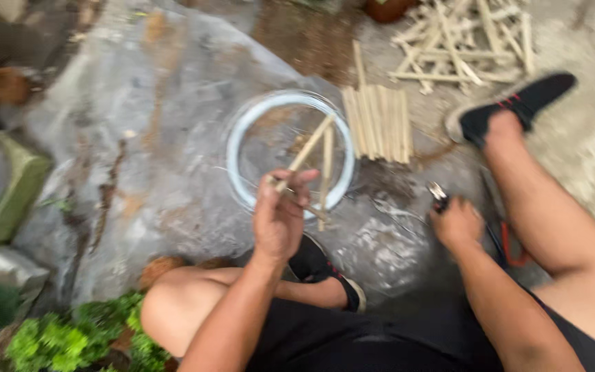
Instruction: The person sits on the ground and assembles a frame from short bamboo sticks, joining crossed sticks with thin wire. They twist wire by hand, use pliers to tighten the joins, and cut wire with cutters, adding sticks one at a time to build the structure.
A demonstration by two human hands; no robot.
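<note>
While the person sits low on the ground with knees spread, the left hand (pixel 278 219) is raised over the near edge of a clear round dish (pixel 290 153), its fingers (pixel 296 180) clenched around a pale bamboo stick (pixel 306 150) that slants up and to the right across the dish. To the right, the right hand (pixel 457 222) rests lower, near the plastic sheet (pixel 146 124) that covers the ground, closed on a small dark tool (pixel 439 194) whose tip pokes out above the knuckles; the frame is blurred, so it may be a cutter or pliers, and I cannot say which. One or two more sticks (pixel 326 176) already lie inside the dish, so the work looks only begun there. Just beyond the dish on its right, a neat row of cut sticks (pixel 378 122) lies side by side on the sheet, apparently prepared and waiting. Farther off, at the top right, a loose heap of rough split pieces (pixel 464 38) sits on bare ground, seemingly raw stock, which suggests much remains to be handled.
</note>
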